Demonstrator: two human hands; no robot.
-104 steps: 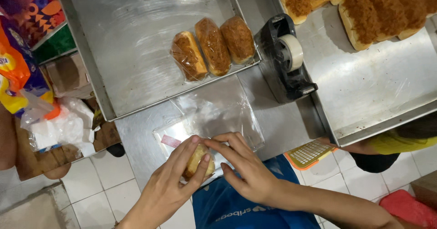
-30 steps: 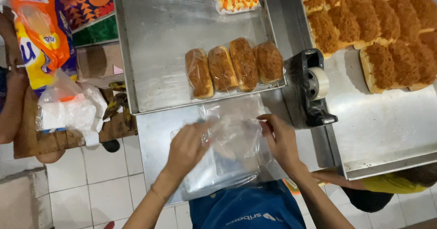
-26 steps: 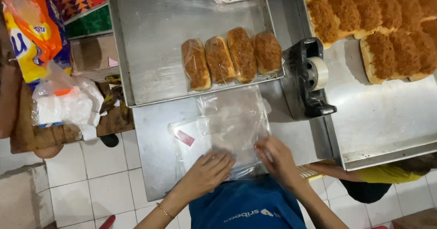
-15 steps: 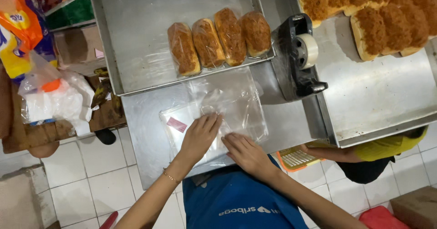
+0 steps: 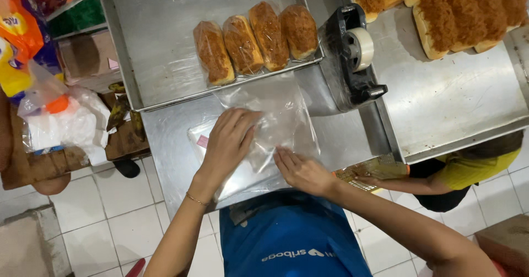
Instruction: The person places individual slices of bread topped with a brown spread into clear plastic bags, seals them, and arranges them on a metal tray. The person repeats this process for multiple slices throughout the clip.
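A stack of clear plastic bags [image 5: 275, 117] lies on the steel table [image 5: 165, 144] in front of me. My left hand [image 5: 228, 142] rests flat on the bags with fingers spread. My right hand [image 5: 300, 169] touches the near edge of the bags, its fingers pinching at the plastic. Beyond the bags, several bagged floss-topped buns [image 5: 256, 40] lie in a row on a large metal tray [image 5: 160, 34].
A black tape dispenser [image 5: 352, 56] stands right of the bags. A second tray [image 5: 463, 100] at the right holds unwrapped floss buns [image 5: 457, 7]. Another person in a yellow sleeve [image 5: 468, 167] crouches low at the right. Snack packs and a plastic bag [image 5: 60, 117] hang at left.
A wrapped bun has gone onto the tray, making the row longer. Both hands lifted a clear bag, then came back down onto the stack; the left hand has slid further onto it.
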